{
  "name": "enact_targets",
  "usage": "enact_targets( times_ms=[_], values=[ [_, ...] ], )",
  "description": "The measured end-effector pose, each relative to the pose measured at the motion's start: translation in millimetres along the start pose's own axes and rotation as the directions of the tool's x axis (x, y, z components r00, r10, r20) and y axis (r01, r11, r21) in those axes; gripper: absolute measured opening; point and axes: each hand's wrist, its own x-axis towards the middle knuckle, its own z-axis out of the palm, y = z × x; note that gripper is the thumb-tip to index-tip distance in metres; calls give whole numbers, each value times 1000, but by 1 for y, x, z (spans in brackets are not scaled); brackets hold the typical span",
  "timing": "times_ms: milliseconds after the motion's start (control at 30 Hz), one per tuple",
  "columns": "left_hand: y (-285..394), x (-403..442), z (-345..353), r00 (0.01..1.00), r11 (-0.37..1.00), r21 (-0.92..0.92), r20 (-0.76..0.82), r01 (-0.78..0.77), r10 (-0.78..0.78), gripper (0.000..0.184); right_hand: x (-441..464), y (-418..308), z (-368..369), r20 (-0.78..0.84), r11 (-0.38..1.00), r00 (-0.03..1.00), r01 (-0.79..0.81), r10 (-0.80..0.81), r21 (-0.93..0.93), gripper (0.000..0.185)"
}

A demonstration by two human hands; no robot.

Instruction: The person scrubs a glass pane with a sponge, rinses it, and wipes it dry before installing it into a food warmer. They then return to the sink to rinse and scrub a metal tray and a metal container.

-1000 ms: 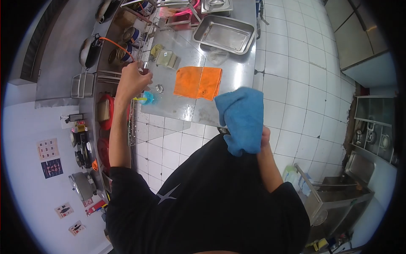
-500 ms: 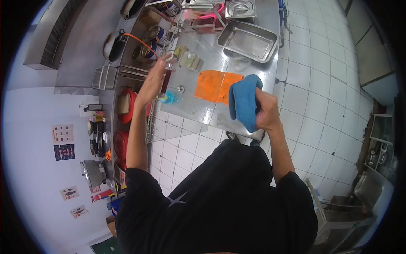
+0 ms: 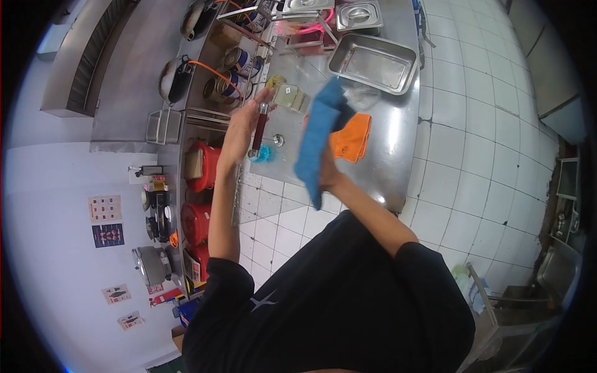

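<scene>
My left hand (image 3: 241,133) is at the left edge of the steel table, its fingers closed about the upper metal part of a tool with a dark red handle (image 3: 260,129); the tool's kind is unclear. Below the tool lies a clear blue item (image 3: 264,153), with a small silvery round piece (image 3: 278,140) beside it. A folded blue cloth (image 3: 318,137), slightly blurred, is gripped by my right hand (image 3: 328,171) and raised above the table. Partly behind the cloth, an orange cloth (image 3: 353,138) lies flat on the table.
A steel tray (image 3: 407,84) and a lidded steel pan (image 3: 359,17) sit farther back on the table (image 3: 379,177). A clear container (image 3: 289,98) stands beyond my left hand. Red bins (image 3: 198,224) and cans (image 3: 236,62) line the left side. White tiles cover the floor.
My right hand has carried the blue cloth leftward, uncovering the right part of the orange cloth. My left hand stays by the same tool; the view has shifted slightly.
</scene>
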Motion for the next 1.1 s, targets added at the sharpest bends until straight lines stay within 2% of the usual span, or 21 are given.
enact_targets(
  times_ms=[67,133,200,233,267,367,400,433,467,500,533,600,667,733,767,833,900,967,1033,1100],
  values=[
    [0,0,2,999,992,-118,9,38,-37,59,26,-16,44,-140,992,990,-6,25,129,70],
    [10,-4,12,999,987,-157,0,34,-35,58,48,-23,72,-159,989,977,-138,145,53,70],
    [14,-5,14,997,962,-263,-10,67,-73,59,59,-37,76,-216,993,969,-117,119,21,69],
    [17,-7,18,994,934,-347,-32,84,-101,60,61,-39,78,-251,974,942,-200,221,109,68],
    [15,-10,17,996,933,-353,-24,69,-82,60,63,-40,79,-276,943,907,-272,318,192,67],
    [2,-7,17,999,975,-218,-18,42,-47,61,62,-51,75,-395,902,822,-302,410,308,54],
    [-1,-5,16,1000,985,-170,-1,24,-25,62,52,-43,72,-417,919,859,-376,298,-117,51],
    [2,-5,16,999,988,-151,3,34,-34,62,49,-39,65,-349,875,876,-425,332,-232,45],
    [4,-4,17,999,991,-130,0,41,-41,62,56,-35,55,-286,879,882,-435,373,-195,31],
    [4,-3,19,1000,983,-182,-15,16,-19,60,68,-41,41,-215,859,872,-478,439,-184,28],
    [3,-6,19,999,973,-230,-32,9,-17,58,75,-38,32,-225,868,887,-448,403,-215,28],
    [-3,-6,15,1000,980,-198,-16,-11,8,57,88,-36,26,-82,783,813,-578,576,-230,27],
    [5,-2,14,1000,987,-159,-10,-21,20,57,92,-42,27,-138,816,848,-530,512,-231,30],
    [16,-6,16,999,992,-119,4,50,-50,55,86,-42,33,-191,785,825,-565,532,-254,28],
    [-2,0,16,999,982,-187,-20,-34,30,53,83,-44,35,-186,789,831,-556,524,-261,28],
    [-5,1,19,999,981,-187,-27,-43,38,53,76,-51,35,-213,809,823,-562,527,-170,25],
    [-7,0,19,998,981,-189,-33,-49,44,53,63,-56,38,-201,805,821,-567,534,-176,24],
    [-8,0,19,997,996,-42,-2,-81,81,54,51,-63,39,-188,804,823,-565,535,-186,22],
    [1,-2,24,997,991,-111,-29,-71,68,54,37,-76,41,-180,837,857,-512,483,-191,24],
    [2,-4,31,998,982,-181,-50,-44,35,54,17,-89,45,-149,826,839,-543,524,-155,27]
  ],
)
